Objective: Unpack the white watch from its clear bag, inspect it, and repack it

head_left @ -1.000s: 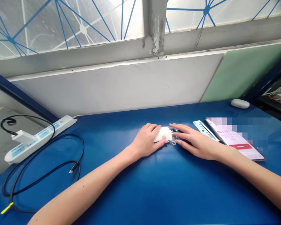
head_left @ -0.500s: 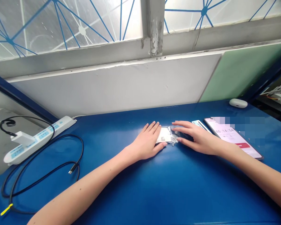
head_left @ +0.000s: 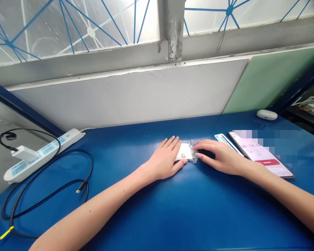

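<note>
A small white flat packet (head_left: 183, 151) with a dark printed square lies on the blue table, in clear plastic film. My left hand (head_left: 165, 158) rests flat over its left part, fingers stretched out and thumb along the near edge. At the packet's right end, a loose flap of clear plastic (head_left: 194, 153) stands crumpled. My right hand (head_left: 221, 157) is bent round this flap, with fingertips on its far part and the thumb on its near part. What lies under my left palm is hidden.
Right of my right hand are a light blue-and-white card (head_left: 226, 142) and a phone (head_left: 265, 157) showing a timer. A white earbud case (head_left: 267, 115) sits at the back right. On the left are a power strip (head_left: 48, 151), a plugged-in charger (head_left: 25, 154) and a coiled black cable (head_left: 45, 198).
My right hand has moved slightly left, and its fingertips have closed in on the plastic flap, which is gathered more narrowly. My left hand stays flat on the packet.
</note>
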Tool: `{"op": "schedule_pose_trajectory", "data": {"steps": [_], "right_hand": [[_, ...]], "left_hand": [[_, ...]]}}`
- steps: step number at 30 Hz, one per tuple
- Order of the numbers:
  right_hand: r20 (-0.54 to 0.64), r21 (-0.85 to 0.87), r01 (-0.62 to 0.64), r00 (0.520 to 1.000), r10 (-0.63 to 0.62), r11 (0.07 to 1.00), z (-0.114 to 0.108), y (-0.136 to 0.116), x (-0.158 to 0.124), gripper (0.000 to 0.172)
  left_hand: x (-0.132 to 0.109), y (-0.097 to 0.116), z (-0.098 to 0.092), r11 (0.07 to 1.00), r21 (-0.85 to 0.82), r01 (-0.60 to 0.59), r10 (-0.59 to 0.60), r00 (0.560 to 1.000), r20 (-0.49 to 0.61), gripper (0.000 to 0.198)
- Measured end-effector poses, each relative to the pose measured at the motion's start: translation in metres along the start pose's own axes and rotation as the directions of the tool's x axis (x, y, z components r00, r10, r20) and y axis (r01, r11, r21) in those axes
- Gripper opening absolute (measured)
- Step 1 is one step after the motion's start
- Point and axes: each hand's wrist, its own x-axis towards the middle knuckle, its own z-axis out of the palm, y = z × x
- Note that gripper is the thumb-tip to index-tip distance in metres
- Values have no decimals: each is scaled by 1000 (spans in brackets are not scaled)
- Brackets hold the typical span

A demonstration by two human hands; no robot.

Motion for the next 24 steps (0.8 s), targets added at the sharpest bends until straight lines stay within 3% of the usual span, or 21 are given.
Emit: {"op": "schedule_pose_trajectory", "data": {"steps": [7,16,24], "right_hand": [[-1,-6,-7,1000,7,1000,4,0,-3,37],[-4,-43,57,998,-58,997,7,-7,-2,35],[2,51,30,1000,-30,998,6,-8,2,34]], "left_hand": [[1,1,-1,1000,-5,23,-23,999,23,69],[1,-1,3,1000,-18,3,-3,1000,-14,65],[1,1,0,1000,-13,17,-17,1000,17,71]]}}
